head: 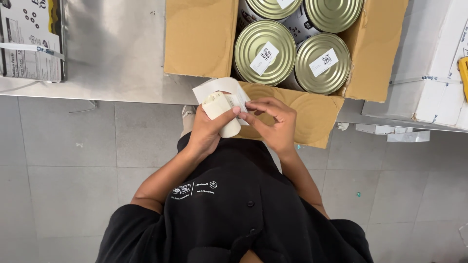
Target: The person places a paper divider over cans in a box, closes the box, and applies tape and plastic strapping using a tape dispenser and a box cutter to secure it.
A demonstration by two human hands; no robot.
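Nearest the camera: person in a black button-up top, bare forearms reaching forward over a grey tiled floor.

Left hand is wrapped around a cream-coloured label roll, thumb lying across its side, roll held roughly end-up just in front of the box edge. A white strip of backing paper loops up off the roll toward the table.

Right hand sits just beside the roll, touching it at the tip. Thumb and forefinger are pinched on a small white sticker at the roll's edge; the other fingers are curled loose. Can't tell whether the sticker is fully off the backing.

Just past the hands: open cardboard box on a stainless steel table, near flap folded down over the table edge and hanging toward the person. Inside, four large gold-lidded cans standing upright, packed touching. The two near ones, near left can and near right can, each carry a white square-code sticker on the lid. Of the two far cans, the left one shows a sticker edge; both are cut off by the frame.

Far left on the table: a printed carton. Far right: white boxes, with a yellow object at the frame edge, kind unclear.
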